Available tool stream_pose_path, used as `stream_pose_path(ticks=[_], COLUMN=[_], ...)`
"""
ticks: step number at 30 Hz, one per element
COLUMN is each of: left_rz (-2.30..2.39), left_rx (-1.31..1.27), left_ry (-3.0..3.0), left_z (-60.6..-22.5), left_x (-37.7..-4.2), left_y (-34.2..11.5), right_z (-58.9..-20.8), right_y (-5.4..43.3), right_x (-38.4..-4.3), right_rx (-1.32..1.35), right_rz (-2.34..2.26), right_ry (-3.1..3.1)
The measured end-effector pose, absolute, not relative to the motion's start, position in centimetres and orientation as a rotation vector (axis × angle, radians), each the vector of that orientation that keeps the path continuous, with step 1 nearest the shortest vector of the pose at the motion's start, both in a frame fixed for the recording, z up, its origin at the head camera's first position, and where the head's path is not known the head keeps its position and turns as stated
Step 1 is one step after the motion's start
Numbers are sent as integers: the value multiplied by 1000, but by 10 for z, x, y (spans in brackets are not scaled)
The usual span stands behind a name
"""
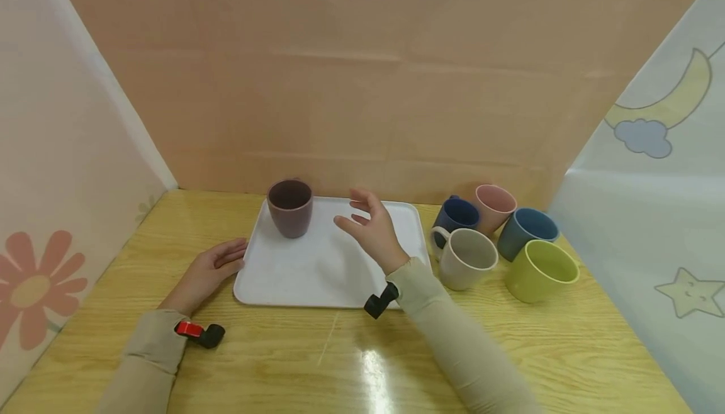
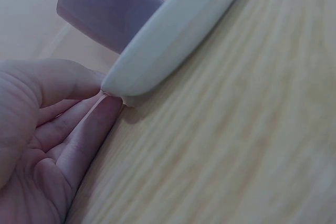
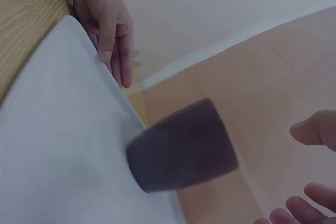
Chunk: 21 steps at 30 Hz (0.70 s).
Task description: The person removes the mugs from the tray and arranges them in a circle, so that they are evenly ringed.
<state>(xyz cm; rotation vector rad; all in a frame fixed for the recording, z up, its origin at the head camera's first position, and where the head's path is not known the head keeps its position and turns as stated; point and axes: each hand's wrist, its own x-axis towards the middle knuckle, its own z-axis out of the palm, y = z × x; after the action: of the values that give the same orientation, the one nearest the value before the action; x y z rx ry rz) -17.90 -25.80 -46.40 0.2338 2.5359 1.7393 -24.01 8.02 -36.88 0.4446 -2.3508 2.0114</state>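
Observation:
A dull purple mug (image 1: 290,216) stands upright on the white tray (image 1: 283,285), towards its back left. My left hand (image 1: 206,275) rests on the table at the tray's left edge, with its fingers fairly straight. The left wrist view shows the thumb and fingertips right at the tray's rim (image 2: 157,40). My right hand (image 1: 374,231) hovers over the tray's right half, fingers spread and nothing in them. In the right wrist view, its thumb and fingertips (image 3: 304,211) are apart from the purple mug (image 3: 181,148).
Right of the tray stand a white mug (image 1: 466,260), a dark blue mug (image 1: 455,214), a pink mug (image 1: 494,207), a blue mug (image 1: 527,233) and a yellow-green mug (image 1: 540,270). A brown wall (image 1: 351,112) rises behind the wooden table (image 1: 294,363), with patterned side walls.

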Motion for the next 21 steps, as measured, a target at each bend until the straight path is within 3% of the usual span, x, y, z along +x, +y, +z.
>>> stream_pose_path(ticks=[7,21], left_rz=[1736,1722], left_rx=[222,214], left_ry=[2533,2540], left_z=[-463,-461], left_x=[-179,-179], left_y=[-258,-258], right_z=[-391,-407], right_y=[48,1], right_x=[-257,-277], right_rx=[311,308], right_rz=[2162,2107], right_ry=[-2402,-2426])
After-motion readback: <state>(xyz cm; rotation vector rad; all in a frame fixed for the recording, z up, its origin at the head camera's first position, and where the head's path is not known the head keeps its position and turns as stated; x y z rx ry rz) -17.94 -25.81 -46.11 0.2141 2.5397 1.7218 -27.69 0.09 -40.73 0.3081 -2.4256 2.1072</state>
